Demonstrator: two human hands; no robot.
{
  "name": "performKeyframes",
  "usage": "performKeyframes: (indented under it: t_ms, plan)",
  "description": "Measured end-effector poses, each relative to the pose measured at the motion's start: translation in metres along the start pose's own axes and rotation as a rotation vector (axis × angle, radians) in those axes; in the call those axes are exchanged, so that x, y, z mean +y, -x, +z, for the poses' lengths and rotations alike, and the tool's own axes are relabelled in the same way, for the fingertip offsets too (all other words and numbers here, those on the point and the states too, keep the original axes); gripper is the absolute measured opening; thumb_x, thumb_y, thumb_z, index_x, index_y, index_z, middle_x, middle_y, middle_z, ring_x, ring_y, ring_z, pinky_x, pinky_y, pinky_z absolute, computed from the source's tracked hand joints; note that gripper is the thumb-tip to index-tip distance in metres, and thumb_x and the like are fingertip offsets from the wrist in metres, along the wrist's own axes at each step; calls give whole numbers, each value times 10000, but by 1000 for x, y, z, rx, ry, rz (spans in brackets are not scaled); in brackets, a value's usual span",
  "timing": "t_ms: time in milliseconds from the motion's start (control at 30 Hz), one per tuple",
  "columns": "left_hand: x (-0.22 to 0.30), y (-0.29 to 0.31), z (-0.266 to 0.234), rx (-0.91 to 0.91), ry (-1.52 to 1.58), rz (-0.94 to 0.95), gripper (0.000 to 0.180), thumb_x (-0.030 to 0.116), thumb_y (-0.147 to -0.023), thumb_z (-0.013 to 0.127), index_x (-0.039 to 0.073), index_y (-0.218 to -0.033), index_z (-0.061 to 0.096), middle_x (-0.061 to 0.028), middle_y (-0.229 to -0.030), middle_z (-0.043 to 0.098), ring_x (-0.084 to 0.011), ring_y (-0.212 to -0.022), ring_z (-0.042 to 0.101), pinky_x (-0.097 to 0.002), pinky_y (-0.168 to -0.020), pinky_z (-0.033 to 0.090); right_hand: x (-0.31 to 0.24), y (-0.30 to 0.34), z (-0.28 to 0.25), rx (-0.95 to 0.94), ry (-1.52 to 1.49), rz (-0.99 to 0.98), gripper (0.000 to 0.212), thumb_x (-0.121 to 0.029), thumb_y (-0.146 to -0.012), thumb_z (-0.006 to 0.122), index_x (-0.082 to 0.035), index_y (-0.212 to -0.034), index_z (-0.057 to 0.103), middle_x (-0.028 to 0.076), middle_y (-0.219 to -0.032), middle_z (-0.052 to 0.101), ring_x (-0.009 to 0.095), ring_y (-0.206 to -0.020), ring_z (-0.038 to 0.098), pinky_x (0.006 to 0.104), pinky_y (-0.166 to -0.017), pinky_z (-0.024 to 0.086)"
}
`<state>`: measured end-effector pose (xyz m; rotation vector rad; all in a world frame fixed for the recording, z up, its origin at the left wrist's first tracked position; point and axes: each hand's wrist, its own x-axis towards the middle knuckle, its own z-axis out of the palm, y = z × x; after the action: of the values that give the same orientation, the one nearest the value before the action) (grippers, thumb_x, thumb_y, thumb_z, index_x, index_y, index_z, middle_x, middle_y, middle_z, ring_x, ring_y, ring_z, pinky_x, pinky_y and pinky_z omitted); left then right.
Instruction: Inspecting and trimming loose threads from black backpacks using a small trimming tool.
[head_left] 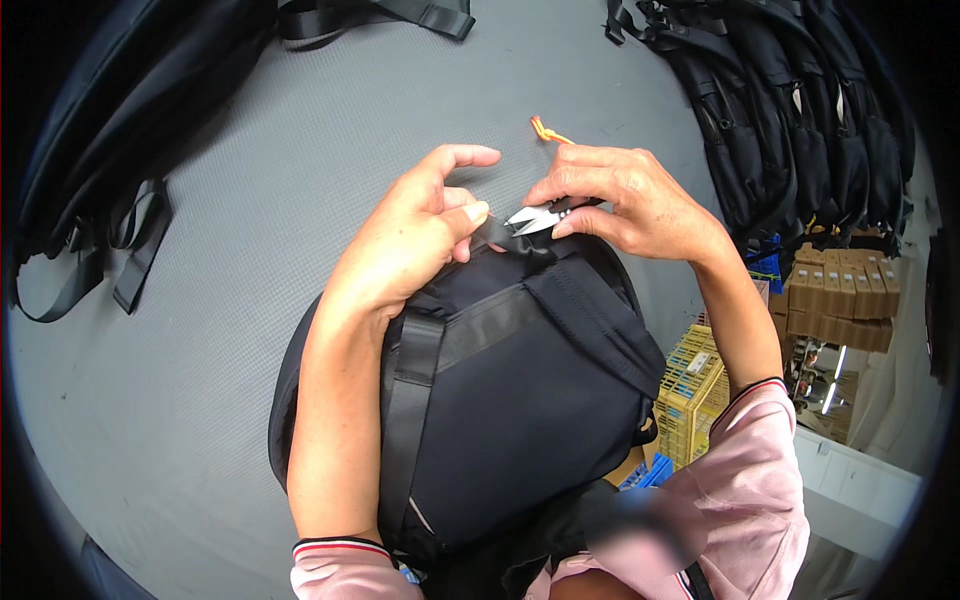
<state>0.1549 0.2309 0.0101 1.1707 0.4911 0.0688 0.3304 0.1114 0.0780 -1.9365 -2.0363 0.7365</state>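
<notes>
Here, right hand (625,205) closed around small thread snips (535,218), blades pointing toward the person's left, long axis roughly level across the view, handle end hidden under the fingers. Left hand (415,240) pinched shut on a fold of strap at the top edge of the black backpack (520,400), thumb tip just beside the blade tips. Resting on grey ribbed table (250,300), backpack's lower end cut off behind pink sleeves; orange cord scrap (545,130) near, more black backpacks (800,110) piled far right.
</notes>
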Motion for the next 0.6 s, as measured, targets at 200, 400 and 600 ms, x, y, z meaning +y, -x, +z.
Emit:
performKeyframes:
  t_ms: [200,400,600]
  plan:
    - [0,-1,1,9,-19,-11,396,29,-873,521,44,-1268,486,17,-730,550,-37,-592,442,-180,-564,372,1,0,-7,-39,162,-67,255,-39,-690,700,-64,-943,671,64,-787,613,240,-724,595,332,-642,473]
    - [-3,-1,-1,10,-22,2,390,29,-877,523,48,-1265,490,20,-731,548,-36,-587,444,-177,-562,373,1,6,5,53,-24,-9,261,-28,-693,705,-19,-952,675,78,-795,626,211,-709,586,308,-633,461]
    - [-2,-2,1,18,-21,-8,389,22,-878,521,51,-1265,493,12,-752,561,-34,-591,455,-177,-571,387,6,26,13,262,-351,197,240,-18,-757,687,17,-987,628,27,-769,559,117,-717,539,258,-652,448]
